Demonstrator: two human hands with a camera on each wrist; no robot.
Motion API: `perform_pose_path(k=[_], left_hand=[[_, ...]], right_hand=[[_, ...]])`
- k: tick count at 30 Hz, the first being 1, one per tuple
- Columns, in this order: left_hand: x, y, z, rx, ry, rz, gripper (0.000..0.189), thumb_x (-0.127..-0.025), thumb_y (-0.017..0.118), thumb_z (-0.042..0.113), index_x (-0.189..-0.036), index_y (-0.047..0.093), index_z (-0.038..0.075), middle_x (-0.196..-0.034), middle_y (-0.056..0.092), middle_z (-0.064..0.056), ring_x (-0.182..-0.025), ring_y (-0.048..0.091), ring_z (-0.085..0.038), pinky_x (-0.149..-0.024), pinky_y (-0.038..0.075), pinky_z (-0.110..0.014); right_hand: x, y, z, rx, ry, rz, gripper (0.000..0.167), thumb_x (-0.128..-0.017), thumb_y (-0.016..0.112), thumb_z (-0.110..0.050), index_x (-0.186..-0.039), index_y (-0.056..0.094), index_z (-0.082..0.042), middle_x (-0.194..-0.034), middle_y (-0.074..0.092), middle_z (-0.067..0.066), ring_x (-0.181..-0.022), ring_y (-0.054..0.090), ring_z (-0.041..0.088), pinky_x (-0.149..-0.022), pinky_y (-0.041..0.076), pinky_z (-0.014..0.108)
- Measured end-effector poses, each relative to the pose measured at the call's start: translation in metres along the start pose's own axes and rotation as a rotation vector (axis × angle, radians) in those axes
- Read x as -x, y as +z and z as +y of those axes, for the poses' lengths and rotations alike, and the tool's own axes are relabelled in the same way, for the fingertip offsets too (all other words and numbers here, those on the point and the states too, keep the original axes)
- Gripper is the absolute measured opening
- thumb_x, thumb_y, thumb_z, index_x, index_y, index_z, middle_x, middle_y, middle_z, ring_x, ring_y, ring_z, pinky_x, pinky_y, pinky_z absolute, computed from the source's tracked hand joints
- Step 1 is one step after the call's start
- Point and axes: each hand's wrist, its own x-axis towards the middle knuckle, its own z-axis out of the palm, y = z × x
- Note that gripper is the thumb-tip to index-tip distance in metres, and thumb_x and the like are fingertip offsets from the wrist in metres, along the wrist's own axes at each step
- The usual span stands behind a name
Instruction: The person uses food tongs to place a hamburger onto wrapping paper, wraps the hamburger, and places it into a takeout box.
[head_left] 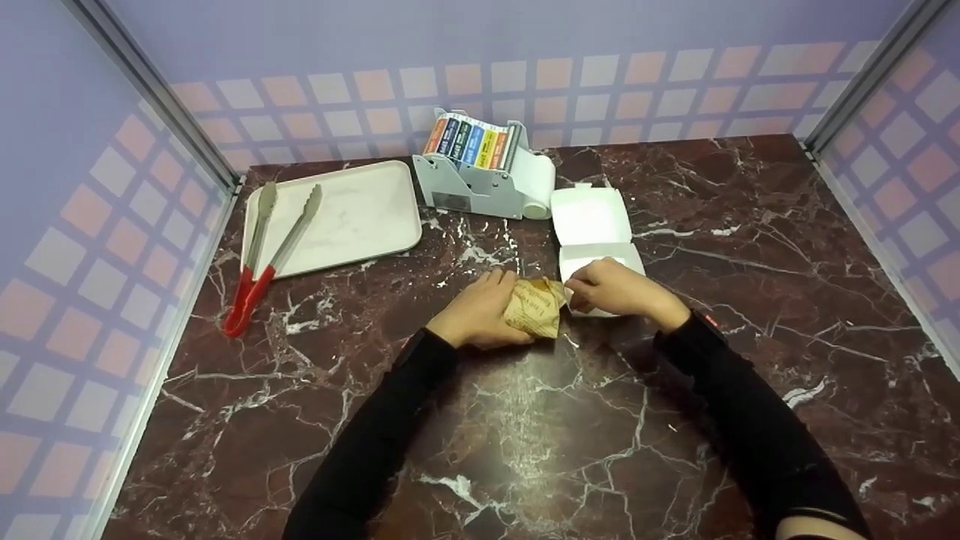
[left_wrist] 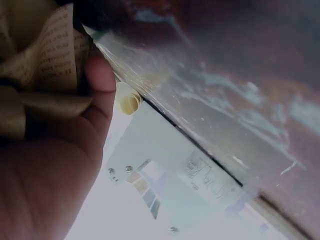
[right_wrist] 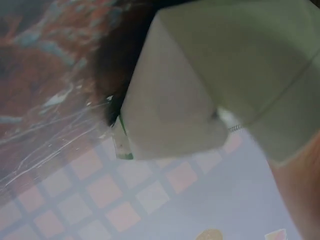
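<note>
My left hand (head_left: 480, 311) grips a tan paper food packet (head_left: 534, 309) printed with dark lettering. Its thumb runs along the near side and its fingers along the far side. Close up in the left wrist view, creased folds of the packet (left_wrist: 55, 55) stand against the hand. To the right, a white clamshell takeaway box (head_left: 592, 216) lies with its lid folded back. Bent over the box's front half, my right hand (head_left: 619, 289) pinches its left rim near the packet. In the right wrist view the box wall (right_wrist: 175, 100) hides most of the fingers.
Behind the box stands a grey label dispenser (head_left: 472, 176) with several coloured rolls and a white roll (head_left: 536, 184). At the back left, red-handled tongs (head_left: 251, 292) lean over a white tray (head_left: 375, 217). Tiled-pattern walls surround the dark marbled table (head_left: 525, 450).
</note>
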Motion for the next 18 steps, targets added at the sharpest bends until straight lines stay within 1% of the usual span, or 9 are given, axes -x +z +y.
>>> perform_pose_path(k=[3,5,7,9,10,12,14,16,18], left_hand=[[0.0,-0.004,-0.003,-0.002,0.019,0.039,0.104,-0.072,0.088,0.055,-0.15,0.041,0.003,-0.144,0.051,-0.017,-0.135,0.049,-0.032,-0.12,0.041,-0.047],[0.001,-0.007,-0.003,0.026,0.028,0.067,0.106,-0.072,0.089,0.052,-0.151,0.04,0.003,-0.142,0.052,-0.016,-0.132,0.051,-0.03,-0.118,0.042,-0.047],[0.001,-0.013,0.0,0.052,0.039,0.104,0.104,-0.071,0.09,0.049,-0.151,0.041,0.002,-0.137,0.053,-0.015,-0.126,0.052,-0.029,-0.115,0.045,-0.046],[0.0,-0.021,0.007,0.076,0.047,0.148,0.102,-0.071,0.091,0.045,-0.15,0.042,0.003,-0.133,0.054,-0.013,-0.122,0.052,-0.027,-0.112,0.046,-0.044],[-0.001,-0.025,0.011,0.082,0.056,0.173,0.1,-0.071,0.092,0.044,-0.149,0.044,0.004,-0.13,0.053,-0.012,-0.119,0.051,-0.026,-0.11,0.047,-0.043],[-0.005,-0.031,0.023,0.088,0.078,0.221,0.094,-0.071,0.092,0.042,-0.145,0.046,0.005,-0.126,0.053,-0.011,-0.115,0.05,-0.024,-0.104,0.05,-0.04],[-0.009,-0.035,0.034,0.099,0.101,0.243,0.093,-0.072,0.092,0.042,-0.144,0.046,0.006,-0.124,0.052,-0.01,-0.112,0.05,-0.023,-0.099,0.052,-0.039],[-0.013,-0.035,0.043,0.09,0.126,0.244,0.097,-0.073,0.09,0.045,-0.148,0.043,0.004,-0.125,0.051,-0.011,-0.112,0.05,-0.023,-0.098,0.053,-0.037],[-0.016,-0.033,0.048,0.079,0.131,0.236,0.101,-0.074,0.089,0.046,-0.151,0.039,0.003,-0.125,0.05,-0.011,-0.112,0.05,-0.022,-0.099,0.053,-0.036]], right_hand=[[0.005,-0.011,0.0,-0.019,-0.022,0.028,0.03,-0.107,0.053,-0.015,-0.103,0.076,0.003,-0.091,0.078,0.016,-0.081,0.078,0.027,-0.082,0.064,0.045],[0.011,-0.023,0.001,0.011,-0.07,0.09,0.026,-0.105,0.057,-0.014,-0.114,0.074,0.003,-0.095,0.078,0.017,-0.08,0.077,0.027,-0.079,0.064,0.044],[0.018,-0.035,0.002,0.036,-0.122,0.154,0.029,-0.103,0.061,-0.013,-0.128,0.069,0.001,-0.102,0.077,0.017,-0.081,0.076,0.027,-0.077,0.064,0.043],[0.025,-0.043,0.003,0.042,-0.174,0.177,0.048,-0.099,0.069,-0.013,-0.144,0.058,-0.004,-0.117,0.072,0.019,-0.088,0.074,0.029,-0.078,0.064,0.043],[0.027,-0.045,0.002,0.047,-0.198,0.173,0.06,-0.095,0.075,-0.014,-0.15,0.052,-0.007,-0.126,0.068,0.019,-0.094,0.073,0.029,-0.081,0.064,0.044],[0.03,-0.042,-0.003,0.043,-0.241,0.145,0.087,-0.086,0.085,-0.015,-0.16,0.038,-0.011,-0.146,0.054,0.019,-0.109,0.069,0.032,-0.091,0.062,0.046],[0.03,-0.034,-0.01,0.063,-0.283,0.133,0.112,-0.075,0.093,-0.018,-0.165,0.026,-0.013,-0.158,0.04,0.02,-0.122,0.061,0.034,-0.102,0.057,0.048],[0.028,-0.023,-0.018,0.102,-0.309,0.162,0.123,-0.069,0.097,-0.022,-0.166,0.021,-0.011,-0.161,0.034,0.02,-0.128,0.057,0.036,-0.11,0.051,0.052],[0.025,-0.014,-0.024,0.15,-0.318,0.215,0.123,-0.067,0.098,-0.025,-0.164,0.024,-0.008,-0.157,0.037,0.022,-0.127,0.058,0.037,-0.111,0.05,0.052]])
